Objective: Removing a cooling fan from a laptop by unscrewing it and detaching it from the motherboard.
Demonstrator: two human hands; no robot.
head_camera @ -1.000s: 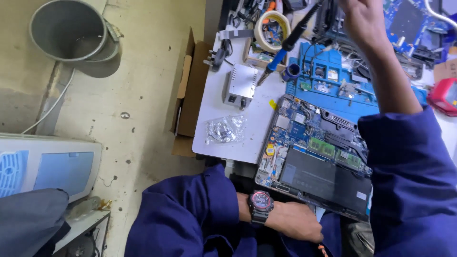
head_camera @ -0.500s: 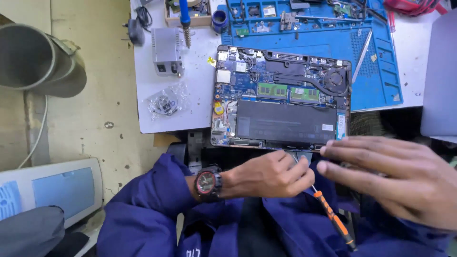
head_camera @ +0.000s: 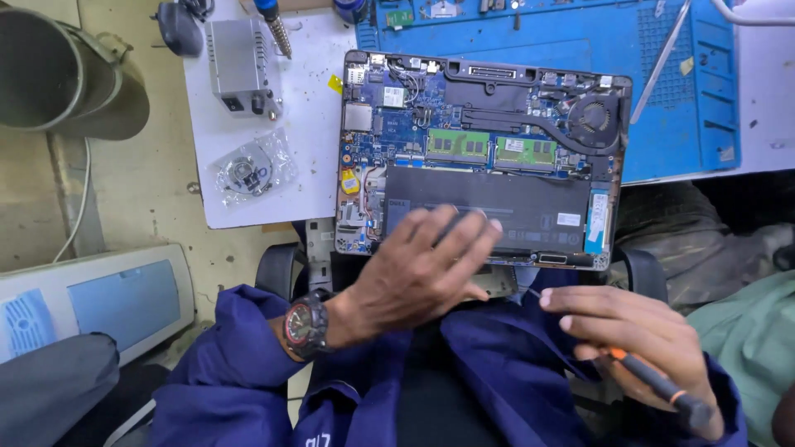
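An opened laptop [head_camera: 484,149] lies with its back cover off, showing the dark battery [head_camera: 513,207], green memory sticks and a fan. My left hand [head_camera: 422,269], a watch on its wrist, reaches over the laptop's near edge with fingers spread, touching the battery's lower left part. My right hand [head_camera: 638,343] stays lower right over my lap and grips a black and orange screwdriver [head_camera: 662,385] whose thin tip points toward the laptop's near edge.
A blue work mat [head_camera: 662,83] lies under the laptop's far side on a white table [head_camera: 306,132]. A silver box [head_camera: 236,62], a bagged disc [head_camera: 248,170] and a soldering iron [head_camera: 273,21] sit left. A grey bin [head_camera: 66,74] stands on the floor.
My left hand has risen from my lap onto the laptop's battery. My right hand has drawn back toward my lap, now gripping the screwdriver. The view has moved closer to the laptop.
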